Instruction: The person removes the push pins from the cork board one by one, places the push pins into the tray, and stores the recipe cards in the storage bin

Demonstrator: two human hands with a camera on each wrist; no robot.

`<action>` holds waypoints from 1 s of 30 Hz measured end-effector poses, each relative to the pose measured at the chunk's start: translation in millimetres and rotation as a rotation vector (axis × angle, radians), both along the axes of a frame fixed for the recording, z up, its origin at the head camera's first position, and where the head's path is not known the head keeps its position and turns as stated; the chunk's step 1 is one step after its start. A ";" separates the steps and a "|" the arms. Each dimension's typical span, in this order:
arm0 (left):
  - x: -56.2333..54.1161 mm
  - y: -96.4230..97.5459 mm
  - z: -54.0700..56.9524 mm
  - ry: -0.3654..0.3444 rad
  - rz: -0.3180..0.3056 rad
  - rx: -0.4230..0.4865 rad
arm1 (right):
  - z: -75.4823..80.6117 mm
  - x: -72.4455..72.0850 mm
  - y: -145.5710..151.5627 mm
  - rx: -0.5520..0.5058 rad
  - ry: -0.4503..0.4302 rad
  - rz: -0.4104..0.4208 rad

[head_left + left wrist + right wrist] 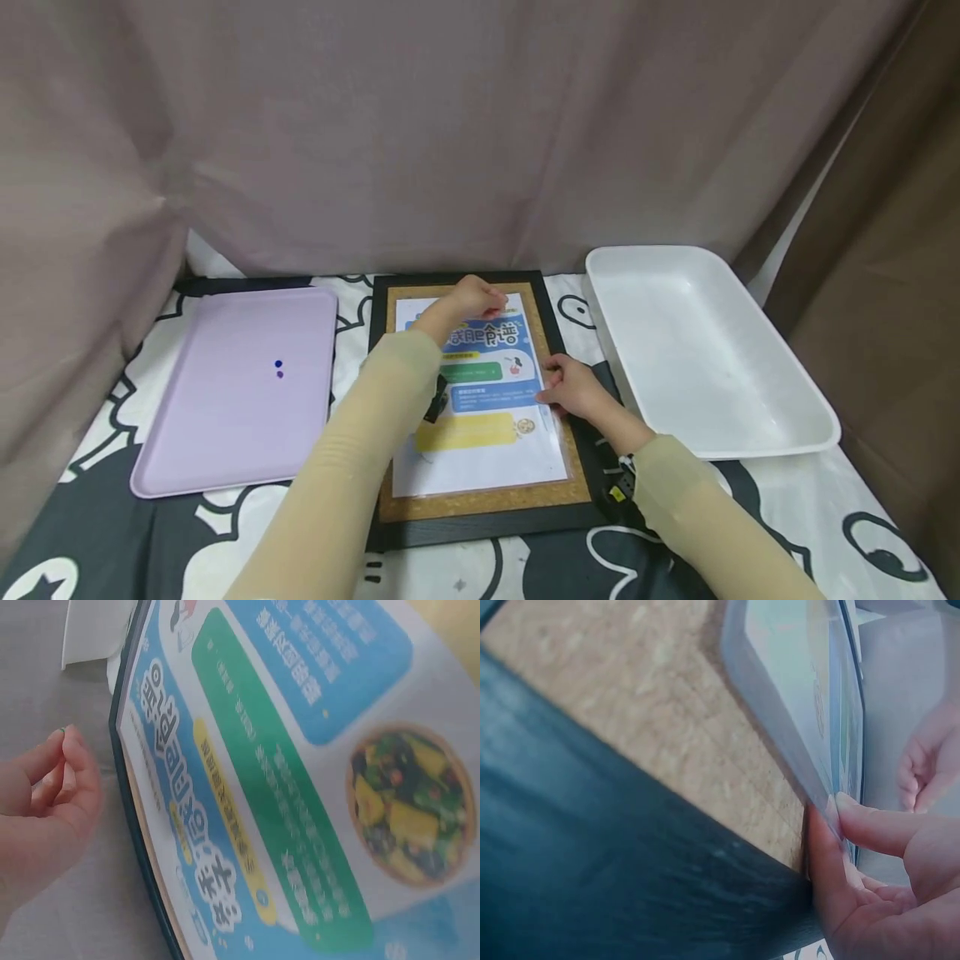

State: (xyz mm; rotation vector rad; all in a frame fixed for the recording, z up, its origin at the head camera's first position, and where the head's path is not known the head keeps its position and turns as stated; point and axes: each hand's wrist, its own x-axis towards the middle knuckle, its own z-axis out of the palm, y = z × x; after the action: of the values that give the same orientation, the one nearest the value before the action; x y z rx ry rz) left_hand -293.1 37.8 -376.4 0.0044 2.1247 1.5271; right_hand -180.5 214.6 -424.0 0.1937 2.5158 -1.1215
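Note:
A laminated printed sheet [480, 467] with blue, green and yellow blocks lies over a cork board [480, 506] in a black frame. My right hand [576, 389] pinches the sheet's right edge between thumb and fingers; in the right wrist view that edge stands slightly off the cork. Above the sheet's upper part is my left hand [477, 297]. In the left wrist view its thumb and fingertips pinch a tiny green push pin [62, 730], mostly hidden by the fingers.
Left of the board lies a lilac tray [232, 400] bearing a tiny blue piece [278, 363] and a purple one [280, 375]. A deep white tray [697, 358] stands at the right. Curtains [450, 133] hang behind; a patterned cloth [435, 575] covers the table.

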 end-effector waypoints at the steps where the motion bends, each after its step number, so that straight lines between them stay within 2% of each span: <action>1: -1.0 -2.1 0.2 -0.011 0.003 0.016 | -0.4 -0.8 0.0 -0.001 0.000 0.001; 7: -5.0 -14.6 3.1 -0.041 -0.012 0.042 | -0.1 -6.3 2.0 0.008 0.004 0.006; 9: -8.5 -17.0 0.5 -0.048 -0.006 0.055 | 0.9 -7.5 2.7 0.009 0.001 0.001; 15: -8.7 -23.2 1.1 -0.054 0.014 0.088 | 2.0 -9.0 5.5 0.005 -0.001 -0.006; 26: -4.9 -36.1 4.5 -0.047 0.030 0.072 | 0.5 -12.6 8.5 -0.001 0.010 -0.002; 30: -1.1 -38.4 5.3 -0.029 0.009 0.066 | 0.1 -11.8 8.6 -0.005 0.012 -0.001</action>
State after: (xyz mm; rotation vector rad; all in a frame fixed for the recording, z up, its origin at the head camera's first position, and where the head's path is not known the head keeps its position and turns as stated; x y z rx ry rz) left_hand -294.2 -0.6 -371.1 -0.0035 2.0534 1.5927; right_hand -192.3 223.2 -423.9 0.1875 2.5234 -1.1323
